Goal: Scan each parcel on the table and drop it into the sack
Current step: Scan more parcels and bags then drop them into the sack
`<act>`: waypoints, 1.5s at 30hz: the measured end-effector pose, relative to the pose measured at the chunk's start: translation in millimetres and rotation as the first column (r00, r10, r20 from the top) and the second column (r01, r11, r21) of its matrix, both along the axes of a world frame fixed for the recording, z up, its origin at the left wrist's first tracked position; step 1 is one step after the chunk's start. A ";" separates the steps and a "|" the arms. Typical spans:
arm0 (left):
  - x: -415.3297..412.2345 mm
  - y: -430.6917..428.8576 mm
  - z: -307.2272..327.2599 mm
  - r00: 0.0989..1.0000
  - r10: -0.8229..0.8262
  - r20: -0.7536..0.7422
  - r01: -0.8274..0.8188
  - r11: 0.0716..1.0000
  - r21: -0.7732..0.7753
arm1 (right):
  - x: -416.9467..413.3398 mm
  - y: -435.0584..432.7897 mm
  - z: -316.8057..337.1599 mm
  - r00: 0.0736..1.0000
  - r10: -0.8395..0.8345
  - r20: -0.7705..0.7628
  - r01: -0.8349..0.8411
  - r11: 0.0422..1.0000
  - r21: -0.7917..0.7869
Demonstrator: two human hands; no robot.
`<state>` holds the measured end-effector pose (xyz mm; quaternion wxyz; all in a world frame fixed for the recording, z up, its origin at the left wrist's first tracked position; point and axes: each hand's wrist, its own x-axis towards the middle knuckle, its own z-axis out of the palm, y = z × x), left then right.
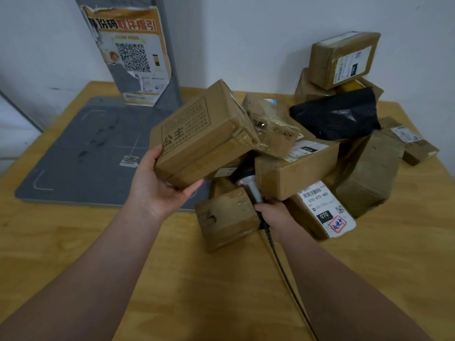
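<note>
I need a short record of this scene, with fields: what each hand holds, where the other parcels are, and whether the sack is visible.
left hand: grips a cardboard box, raised above the table
right hand: grips the scanner, its head below the box
other parcels: piled on the wooden table, right of the grey mat
sack: not in view

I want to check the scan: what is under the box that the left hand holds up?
The scanner, gripped by the right hand, reaches under the box; its head is partly covered. A small brown parcel lies lower. The box's underside, and any label there, is hidden.
</note>
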<state>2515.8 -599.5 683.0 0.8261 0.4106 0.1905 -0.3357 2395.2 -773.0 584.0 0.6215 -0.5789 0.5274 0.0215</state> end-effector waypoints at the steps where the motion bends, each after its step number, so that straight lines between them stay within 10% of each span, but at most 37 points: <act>1: 0.4 4.9 -1.3 1.000 -0.004 -0.001 0.004 1.000 0.010 | 1.3 1.0 1.8 0.999 0.043 -0.013 -0.043 0.999 -0.011; 11: -4.1 43.9 -19.4 0.986 -0.160 -0.040 0.160 0.987 -0.008 | -27.6 13.8 40.2 0.984 0.017 -0.178 -0.032 0.996 -0.082; 20: -53.6 59.0 -16.3 0.963 -0.129 0.238 0.113 0.990 0.082 | -91.8 -1.4 70.0 0.974 -0.032 0.226 -0.006 0.986 0.166; 30: -145.8 65.2 -39.0 0.564 -0.540 0.625 0.228 0.829 0.510 | -134.9 -18.0 87.3 0.821 -0.053 0.569 -0.154 0.938 0.310; 35: -171.8 59.6 -38.7 0.824 -0.302 0.479 0.222 0.951 0.217 | -144.0 -9.1 84.4 0.861 -0.059 0.505 -0.115 0.945 0.307; 40: -186.7 49.9 -45.4 0.874 -0.239 0.423 0.109 0.945 0.309 | -157.9 -3.0 78.1 0.843 -0.071 0.533 -0.128 0.937 0.326; 45: -205.3 43.9 -49.9 0.858 -0.425 0.289 0.342 0.892 0.296 | -166.8 -0.3 83.1 0.828 0.002 0.561 -0.167 0.956 0.243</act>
